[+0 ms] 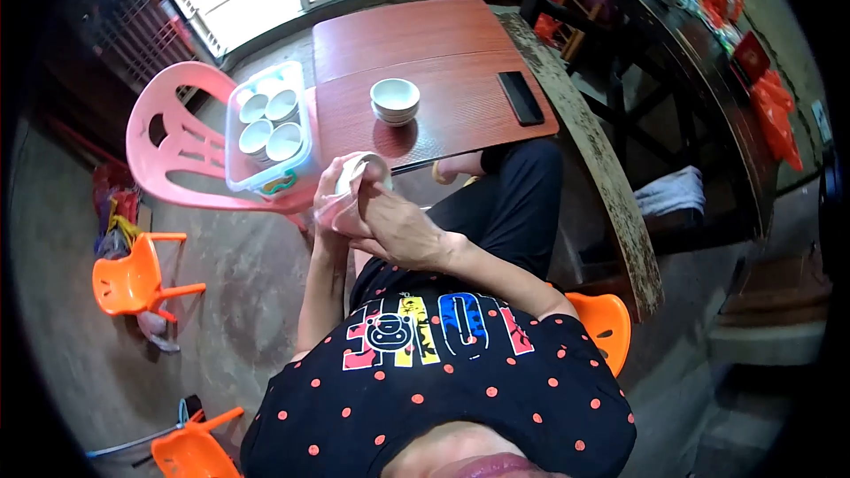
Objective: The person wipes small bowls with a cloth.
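- Here, the left hand [329, 188] grasps a white bowl [372, 162], its fingers wrapped around the outside, just off the table's near edge and above the lap.
- The right hand [400, 226] is curled against a pale pink cloth [341, 215] at the bowl's mouth; whether its fingers are closed on the cloth or only pressing it, I cannot tell.
- The cloth lies between the two hands, touching the bowl and drooping below it.
- On the red-brown table [416, 40], near that same edge, a short stack of bowls [395, 99] stands upright, apart from the hands.
- To the right of the stack, a dark phone [520, 97] lies flat near the table's right side.
- Left of the table, a clear tub [303, 150] rests on a pink chair [173, 137]. It holds more white bowls [284, 142], grouped close together with their mouths up.
- A worn wooden bench [589, 146] runs along the table's right side.
- Beyond the bench, a pale towel [670, 192] hangs low by a dark table [699, 62], on which red plastic bags [775, 115] and small items are crowded.
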Demonstrator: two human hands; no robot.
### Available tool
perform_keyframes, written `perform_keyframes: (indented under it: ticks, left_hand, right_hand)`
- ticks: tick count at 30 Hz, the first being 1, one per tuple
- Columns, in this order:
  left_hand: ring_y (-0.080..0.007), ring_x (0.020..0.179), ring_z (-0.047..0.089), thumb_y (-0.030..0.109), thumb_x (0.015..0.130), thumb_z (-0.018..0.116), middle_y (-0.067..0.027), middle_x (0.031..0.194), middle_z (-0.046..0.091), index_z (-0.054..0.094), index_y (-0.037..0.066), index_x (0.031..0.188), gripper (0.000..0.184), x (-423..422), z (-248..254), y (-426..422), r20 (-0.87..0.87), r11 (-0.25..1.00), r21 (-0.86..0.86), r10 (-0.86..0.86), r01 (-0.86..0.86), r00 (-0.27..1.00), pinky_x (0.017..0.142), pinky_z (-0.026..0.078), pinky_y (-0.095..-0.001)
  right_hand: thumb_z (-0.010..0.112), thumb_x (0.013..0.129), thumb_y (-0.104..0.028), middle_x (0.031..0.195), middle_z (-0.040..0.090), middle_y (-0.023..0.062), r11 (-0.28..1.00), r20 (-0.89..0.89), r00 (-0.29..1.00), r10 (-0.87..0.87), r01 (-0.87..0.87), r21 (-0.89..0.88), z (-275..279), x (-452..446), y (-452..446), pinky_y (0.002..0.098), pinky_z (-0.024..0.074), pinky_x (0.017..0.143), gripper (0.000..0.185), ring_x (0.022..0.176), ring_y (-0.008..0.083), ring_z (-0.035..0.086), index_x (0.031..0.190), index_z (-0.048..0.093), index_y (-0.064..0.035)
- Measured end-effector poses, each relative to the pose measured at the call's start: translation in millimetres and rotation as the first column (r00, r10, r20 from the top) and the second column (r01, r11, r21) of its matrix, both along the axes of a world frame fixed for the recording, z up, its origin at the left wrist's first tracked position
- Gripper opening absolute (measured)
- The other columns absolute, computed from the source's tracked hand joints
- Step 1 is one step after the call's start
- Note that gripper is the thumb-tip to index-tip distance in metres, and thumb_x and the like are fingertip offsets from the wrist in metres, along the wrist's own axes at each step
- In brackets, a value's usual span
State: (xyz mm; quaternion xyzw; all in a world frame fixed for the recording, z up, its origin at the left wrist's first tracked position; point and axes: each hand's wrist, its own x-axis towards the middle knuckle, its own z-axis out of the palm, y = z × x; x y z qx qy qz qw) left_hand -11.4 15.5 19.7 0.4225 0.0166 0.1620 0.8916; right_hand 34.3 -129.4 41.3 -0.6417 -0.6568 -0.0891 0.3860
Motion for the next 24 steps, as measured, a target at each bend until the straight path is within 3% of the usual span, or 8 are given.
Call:
perform_keyframes:
  ticks: [6,9,11,15,19,21,22,24]
  left_hand:
    - [-0.0196,0.09,0.059,0.033,0.094,0.038,-0.0129,0.099,0.062,0.053,-0.004,0.113,0.045,-3,1,3,-0.072,0.981,0.159,0.127,-0.114,0.989,0.083,0.047,-0.0304]
    - [-0.0208,0.097,0.058,0.035,0.088,0.046,-0.0138,0.108,0.059,0.053,-0.006,0.115,0.049,0,16,-13,0.162,0.729,0.582,0.33,-0.36,0.93,0.086,0.044,-0.031]
    - [-0.0209,0.098,0.056,0.034,0.086,0.047,-0.0144,0.11,0.058,0.053,-0.008,0.112,0.049,6,7,-16,0.255,0.558,0.691,0.406,-0.459,0.877,0.087,0.043,-0.0312]
    - [-0.0195,0.091,0.058,0.032,0.089,0.042,-0.011,0.102,0.061,0.055,-0.007,0.11,0.046,5,28,-18,0.044,0.86,0.431,0.283,-0.274,0.958,0.083,0.045,-0.0279]
    - [-0.014,0.084,0.06,0.028,0.091,0.043,-0.0111,0.095,0.063,0.058,-0.005,0.109,0.04,7,6,1,-0.176,0.993,0.088,0.099,-0.085,0.979,0.074,0.047,-0.0266]
    - [-0.0145,0.083,0.06,0.024,0.09,0.046,-0.0102,0.096,0.063,0.058,-0.004,0.109,0.036,8,-1,-3,-0.153,0.986,0.123,0.128,-0.11,0.98,0.074,0.047,-0.0253]
    - [-0.0148,0.083,0.06,0.023,0.09,0.046,-0.0099,0.096,0.063,0.057,-0.004,0.11,0.035,8,3,-11,-0.115,0.948,0.267,0.207,-0.17,0.972,0.075,0.047,-0.0251]
    - [-0.0161,0.088,0.059,0.031,0.09,0.049,-0.0111,0.101,0.062,0.055,-0.005,0.113,0.043,11,-4,-18,0.107,0.787,0.509,0.342,-0.347,0.933,0.082,0.046,-0.0276]
  right_hand:
    - [0.049,0.092,-0.02,0.097,0.059,0.017,0.974,-0.499,0.862,0.089,-0.179,-0.135,-8,-1,-15,0.0378,0.0478,0.077,0.024,0.084,0.0306,0.059,0.102,0.052,0.0011]
    - [0.044,0.098,-0.025,0.076,0.055,0.0008,0.965,-0.964,-0.022,0.264,0.005,0.264,10,4,-8,0.0245,0.0437,0.057,0.024,0.064,0.0099,0.054,0.098,0.054,-0.0038]
    - [0.048,0.096,-0.025,0.074,0.054,-0.0018,0.969,-0.956,-0.172,0.237,0.107,0.221,13,3,-4,0.0218,0.0407,0.054,0.025,0.061,0.0096,0.053,0.103,0.056,-0.0025]
    - [0.054,0.09,-0.009,0.075,0.058,0.0122,0.974,-0.565,0.82,-0.098,0.196,0.115,-2,-14,-5,0.0306,0.0468,0.061,0.015,0.063,0.0277,0.059,0.101,0.055,0.0009]
    - [0.055,0.089,-0.009,0.077,0.059,0.0183,0.984,-0.259,0.965,0.038,0.008,0.177,-26,-2,-2,0.0361,0.05,0.066,0.015,0.074,0.033,0.063,0.099,0.057,0.002]
    - [0.054,0.091,-0.013,0.075,0.06,0.0135,1.0,-0.628,0.779,-0.005,-0.01,-0.02,-25,-6,-12,0.0333,0.0498,0.063,0.016,0.068,0.0281,0.062,0.098,0.057,0.0013]
    - [0.046,0.097,-0.026,0.075,0.06,0.0064,0.984,-0.936,0.349,-0.053,-0.143,-0.109,-15,-2,-16,0.028,0.0478,0.059,0.025,0.063,0.0175,0.06,0.097,0.056,-0.0025]
    - [0.036,0.1,-0.037,0.076,0.059,0.0026,0.889,-0.856,-0.308,0.416,-0.058,0.454,-20,11,-8,0.0241,0.0454,0.056,0.036,0.063,0.0106,0.057,0.097,0.056,-0.0065]
